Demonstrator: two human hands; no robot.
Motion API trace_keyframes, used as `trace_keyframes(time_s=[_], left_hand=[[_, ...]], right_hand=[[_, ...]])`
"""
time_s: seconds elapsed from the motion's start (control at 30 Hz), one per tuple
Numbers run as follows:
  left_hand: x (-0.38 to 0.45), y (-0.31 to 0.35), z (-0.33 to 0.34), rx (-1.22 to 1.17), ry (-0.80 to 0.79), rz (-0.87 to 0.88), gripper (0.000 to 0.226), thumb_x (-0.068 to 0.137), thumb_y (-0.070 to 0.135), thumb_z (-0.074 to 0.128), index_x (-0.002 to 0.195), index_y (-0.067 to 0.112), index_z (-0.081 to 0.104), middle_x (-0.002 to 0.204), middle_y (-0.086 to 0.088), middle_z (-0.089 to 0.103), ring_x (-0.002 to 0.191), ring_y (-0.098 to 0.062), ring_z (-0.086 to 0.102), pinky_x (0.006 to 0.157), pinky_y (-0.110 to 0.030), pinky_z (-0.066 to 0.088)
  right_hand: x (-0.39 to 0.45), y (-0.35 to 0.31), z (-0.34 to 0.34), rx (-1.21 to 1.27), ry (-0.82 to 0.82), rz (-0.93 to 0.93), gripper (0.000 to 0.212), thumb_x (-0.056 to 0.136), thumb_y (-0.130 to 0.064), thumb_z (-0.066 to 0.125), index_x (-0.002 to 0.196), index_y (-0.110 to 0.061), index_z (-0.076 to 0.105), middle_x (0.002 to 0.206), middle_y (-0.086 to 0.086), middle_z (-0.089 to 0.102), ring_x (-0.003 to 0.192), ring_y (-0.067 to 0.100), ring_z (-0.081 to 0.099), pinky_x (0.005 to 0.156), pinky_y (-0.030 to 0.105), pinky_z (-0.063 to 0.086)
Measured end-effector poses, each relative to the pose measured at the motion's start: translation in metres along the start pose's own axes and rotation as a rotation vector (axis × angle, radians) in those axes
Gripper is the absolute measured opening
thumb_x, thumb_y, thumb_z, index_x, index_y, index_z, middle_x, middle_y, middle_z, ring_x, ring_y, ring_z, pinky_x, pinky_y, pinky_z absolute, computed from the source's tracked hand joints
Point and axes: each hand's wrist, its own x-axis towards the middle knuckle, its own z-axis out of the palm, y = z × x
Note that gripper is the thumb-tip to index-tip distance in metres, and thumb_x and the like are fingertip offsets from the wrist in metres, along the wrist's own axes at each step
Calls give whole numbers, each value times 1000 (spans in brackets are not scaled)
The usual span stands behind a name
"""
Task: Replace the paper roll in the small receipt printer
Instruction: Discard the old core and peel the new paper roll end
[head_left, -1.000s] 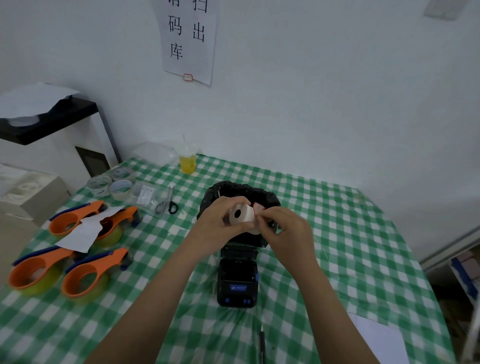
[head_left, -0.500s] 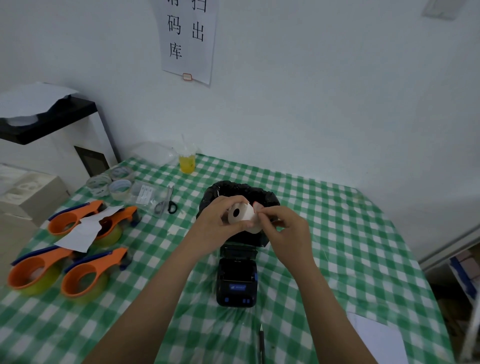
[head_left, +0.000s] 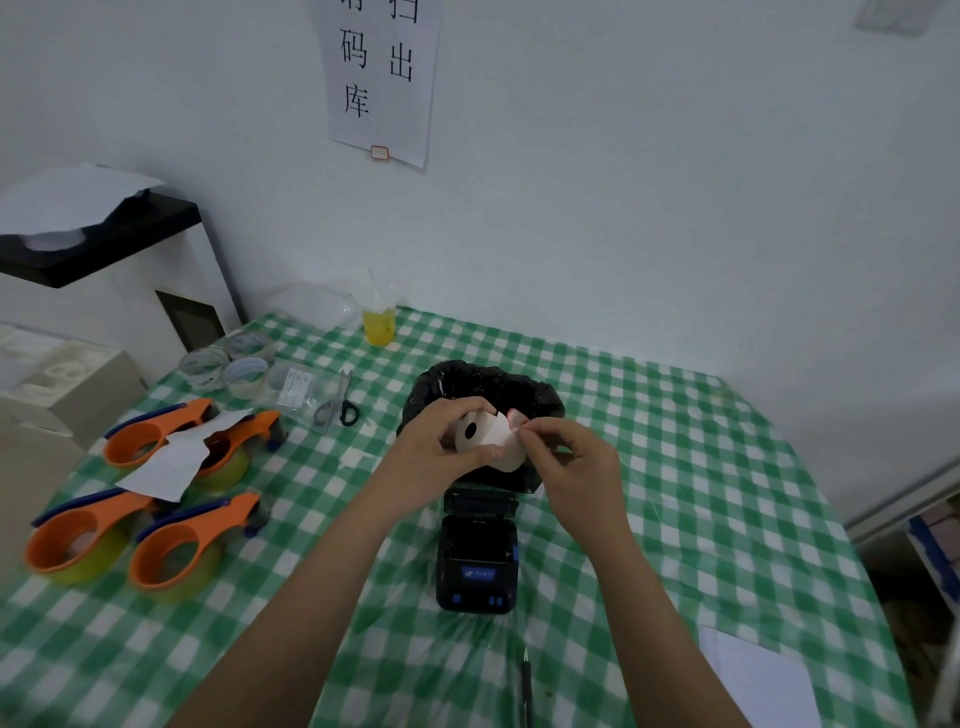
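Head view, nearest first: a pen (head_left: 525, 686) is lying at the front of the checked desk (head_left: 727, 519), a white sheet (head_left: 753, 675) beside it to the right. Just beyond, the small black receipt printer (head_left: 477, 561) is sitting with its lid up; a blue label on its front carries marks too small to read.

Above the printer, both hands are working the paper roll (head_left: 485, 434) in mid-air. The left hand (head_left: 441, 447) is cupping it, grip closed around the rim, dark core hole facing the camera. The right hand (head_left: 571, 457) is pinching at the roll's loose outer edge with thumb and fingertips, grip nearly closed on that flap.

This roll is looking light and firm as a whole, but its paper is thin and easily creased, so I'd judge holding by the flat ends or rim is safest, and teasing the free end gently.

Behind, a black-lined bin (head_left: 483, 384) is waiting. Left, orange tape dispensers (head_left: 171, 545), scissors (head_left: 337, 405) and a yellow drink (head_left: 379, 325). On the wall, a notice (head_left: 384, 78) is reading 码, 出, 库, its top cut off.
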Motion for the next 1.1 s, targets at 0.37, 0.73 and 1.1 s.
trace_keyframes(time_s=[0.37, 0.73, 1.1], left_hand=[[2, -20, 1, -4, -24, -74, 34, 77, 26, 72, 107, 33, 58, 110, 4, 53, 81, -2, 55, 62, -9, 49], [3, -45, -9, -60, 28, -179, 32, 79, 23, 70, 107, 31, 57, 113, 4, 51, 85, -4, 54, 58, -8, 47], [35, -87, -19, -86, 165, -262, 28, 79, 21, 70, 103, 29, 56, 96, 20, 46, 82, -1, 53, 59, -12, 47]], right_hand=[[4, 14, 4, 246, -35, 225, 16, 86, -7, 62, 79, -17, 72, 85, -1, 74, 81, 12, 70, 71, 19, 58], [20, 47, 7, 353, 151, 503, 6, 85, -13, 66, 82, -13, 71, 76, 2, 68, 68, 11, 62, 67, 21, 55], [110, 119, 77, -122, -47, 459, 26, 81, -41, 67, 78, -15, 70, 74, 1, 69, 69, 14, 63, 65, 25, 51]])
